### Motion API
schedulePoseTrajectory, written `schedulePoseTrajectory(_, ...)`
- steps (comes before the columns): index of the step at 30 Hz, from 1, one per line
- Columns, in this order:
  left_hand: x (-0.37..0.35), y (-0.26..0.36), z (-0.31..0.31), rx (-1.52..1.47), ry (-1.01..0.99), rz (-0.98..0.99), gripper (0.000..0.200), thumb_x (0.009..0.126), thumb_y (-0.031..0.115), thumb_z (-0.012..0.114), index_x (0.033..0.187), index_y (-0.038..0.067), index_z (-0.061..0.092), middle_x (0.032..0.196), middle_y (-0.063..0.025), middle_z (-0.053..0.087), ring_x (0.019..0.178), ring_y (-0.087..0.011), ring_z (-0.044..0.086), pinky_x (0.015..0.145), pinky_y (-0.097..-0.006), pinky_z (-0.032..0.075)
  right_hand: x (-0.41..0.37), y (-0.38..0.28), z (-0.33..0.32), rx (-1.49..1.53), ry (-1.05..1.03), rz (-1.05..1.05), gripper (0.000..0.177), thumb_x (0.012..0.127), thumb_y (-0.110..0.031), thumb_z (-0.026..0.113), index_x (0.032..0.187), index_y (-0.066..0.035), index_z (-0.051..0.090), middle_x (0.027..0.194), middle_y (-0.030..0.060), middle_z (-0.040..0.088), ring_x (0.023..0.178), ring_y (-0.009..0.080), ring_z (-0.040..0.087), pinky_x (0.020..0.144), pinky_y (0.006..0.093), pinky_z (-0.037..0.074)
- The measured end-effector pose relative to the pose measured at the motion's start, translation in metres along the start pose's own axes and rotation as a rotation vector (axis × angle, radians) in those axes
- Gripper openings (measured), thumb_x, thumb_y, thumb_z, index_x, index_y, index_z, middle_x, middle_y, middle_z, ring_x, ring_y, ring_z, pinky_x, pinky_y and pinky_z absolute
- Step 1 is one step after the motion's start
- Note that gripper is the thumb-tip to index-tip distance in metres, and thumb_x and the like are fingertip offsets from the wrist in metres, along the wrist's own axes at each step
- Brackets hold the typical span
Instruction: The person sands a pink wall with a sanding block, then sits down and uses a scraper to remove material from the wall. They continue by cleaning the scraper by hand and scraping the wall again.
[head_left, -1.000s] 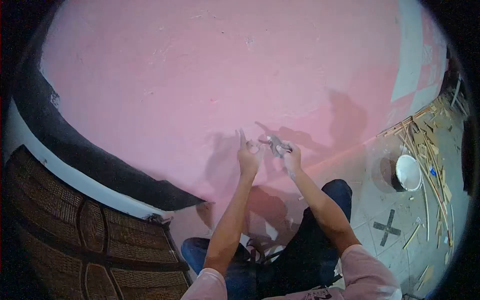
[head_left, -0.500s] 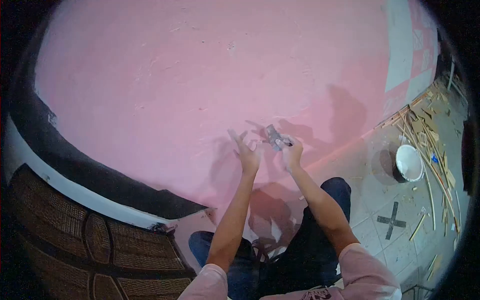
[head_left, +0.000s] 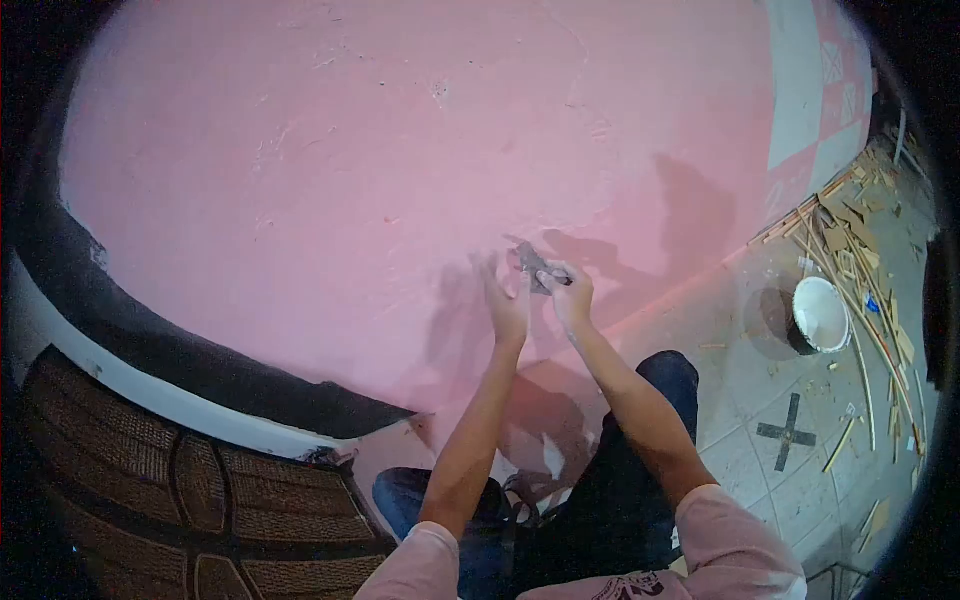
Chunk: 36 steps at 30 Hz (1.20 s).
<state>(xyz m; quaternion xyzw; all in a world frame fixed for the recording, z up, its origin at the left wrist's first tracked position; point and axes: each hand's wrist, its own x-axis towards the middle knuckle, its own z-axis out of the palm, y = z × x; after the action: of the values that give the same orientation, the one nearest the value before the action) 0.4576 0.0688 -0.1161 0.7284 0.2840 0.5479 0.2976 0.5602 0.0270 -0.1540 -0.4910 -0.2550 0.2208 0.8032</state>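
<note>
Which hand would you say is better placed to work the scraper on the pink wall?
Right, probably: the right hand holds the scraper, blade toward the pink wall; the left hand is open beside it.

Dim, soft shadows, fisheye vignette (black corners).

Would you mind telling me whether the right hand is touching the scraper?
Touching. The head view shows the right hand closed around the handle of the scraper, with no gap between them; the blade points up and left against the wall.
</note>
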Motion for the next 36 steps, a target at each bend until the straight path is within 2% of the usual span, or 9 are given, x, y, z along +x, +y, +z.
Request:
schedulePoseTrajectory(11,-0.004,-0.013,-0.028,-0.177,-0.034,-0.329,0.061,0.101,0.019,0.062,0.155,0.002,0.042,0.158,-0.0169,0.047,0.151,-0.0282,0.041,0.125,-0.0453,0.029,-0.01,0.002,0.03,0.19,-0.132,0.071,0.022,0.09,0.002,0.076,0.112,0.003,0.075,0.09,0.0035,0.074,0.08,0.0107,0.067,0.074,0.0279,0.055)
schedulePoseTrajectory(15,-0.01,-0.019,-0.081,-0.997,0.041,-0.606,0.063,0.096,0.016,0.058,0.157,0.006,0.046,0.142,-0.0114,0.056,0.132,-0.0257,0.052,0.116,-0.0465,0.038,-0.008,0.003,0.033,0.168,-0.142,0.097,0.025,0.091,0.0,0.075,0.116,0.003,0.073,0.093,0.0049,0.075,0.082,0.0115,0.068,0.076,0.029,0.056)
schedulePoseTrajectory(18,-0.008,-0.017,-0.115,-1.623,0.031,-0.485,0.046,0.087,0.012,0.059,0.133,0.006,0.06,0.119,-0.0073,0.062,0.116,-0.0238,0.056,0.112,-0.045,0.04,-0.012,-0.006,0.034,0.204,-0.217,0.13,0.025,0.092,-0.001,0.075,0.116,0.002,0.073,0.095,0.0054,0.075,0.084,0.0118,0.069,0.076,0.0291,0.055)
schedulePoseTrajectory(21,0.002,0.053,-0.129,-1.591,0.058,-0.494,0.039,0.079,0.008,0.058,0.118,0.006,0.06,0.097,-0.0041,0.057,0.101,-0.0235,0.054,0.113,-0.0472,0.04,-0.014,-0.015,0.033,0.063,-0.282,0.089,0.023,0.093,-0.003,0.075,0.115,0.002,0.073,0.096,0.0055,0.076,0.087,0.0118,0.069,0.078,0.0287,0.055)
schedulePoseTrajectory(27,-0.001,0.12,-0.162,-1.626,0.098,-0.423,0.046,0.077,0.009,0.06,0.123,0.007,0.063,0.099,-0.0043,0.056,0.1,-0.0235,0.054,0.119,-0.0498,0.036,-0.032,-0.031,0.036,-0.11,-0.378,0.03,0.023,0.092,-0.005,0.076,0.114,0.0,0.074,0.097,0.0054,0.076,0.088,0.0115,0.069,0.079,0.0288,0.055)
schedulePoseTrajectory(33,-0.043,0.077,-0.193,-1.668,0.065,-0.418,0.048,0.092,0.01,0.061,0.14,0.007,0.058,0.126,-0.0083,0.063,0.119,-0.0286,0.059,0.119,-0.0512,0.037,-0.053,-0.048,0.029,-0.018,-0.493,-0.023,0.023,0.093,-0.005,0.075,0.115,-0.001,0.073,0.099,0.0064,0.075,0.087,0.0128,0.069,0.077,0.0303,0.056)
schedulePoseTrajectory(34,-0.061,0.036,-0.212,-1.287,0.148,-0.58,0.053,0.097,0.025,0.07,0.144,0.004,0.056,0.137,-0.0103,0.062,0.128,-0.027,0.058,0.119,-0.0489,0.042,-0.066,-0.051,0.032,-0.03,-0.549,-0.039,0.021,0.093,-0.006,0.074,0.114,-0.002,0.073,0.101,0.0067,0.074,0.09,0.0141,0.069,0.08,0.0316,0.055)
schedulePoseTrajectory(35,-0.069,0.066,-0.21,-0.941,0.183,-0.66,0.058,0.098,0.006,0.064,0.153,0.004,0.047,0.144,-0.0121,0.058,0.135,-0.0269,0.055,0.109,-0.0447,0.052,-0.076,-0.057,0.03,-0.066,-0.608,-0.074,0.02,0.094,-0.007,0.073,0.114,-0.003,0.073,0.103,0.0069,0.072,0.093,0.0154,0.068,0.082,0.033,0.055)
schedulePoseTrajectory(36,-0.08,0.032,-0.214,-0.712,-0.022,-0.445,0.063,0.099,0.005,0.066,0.158,0.006,0.043,0.153,-0.0134,0.054,0.138,-0.0307,0.055,0.121,-0.047,0.045,-0.086,-0.064,0.029,-0.126,-0.662,-0.123,0.018,0.095,-0.007,0.072,0.113,-0.004,0.073,0.106,0.0072,0.071,0.095,0.0167,0.068,0.084,0.0343,0.055)
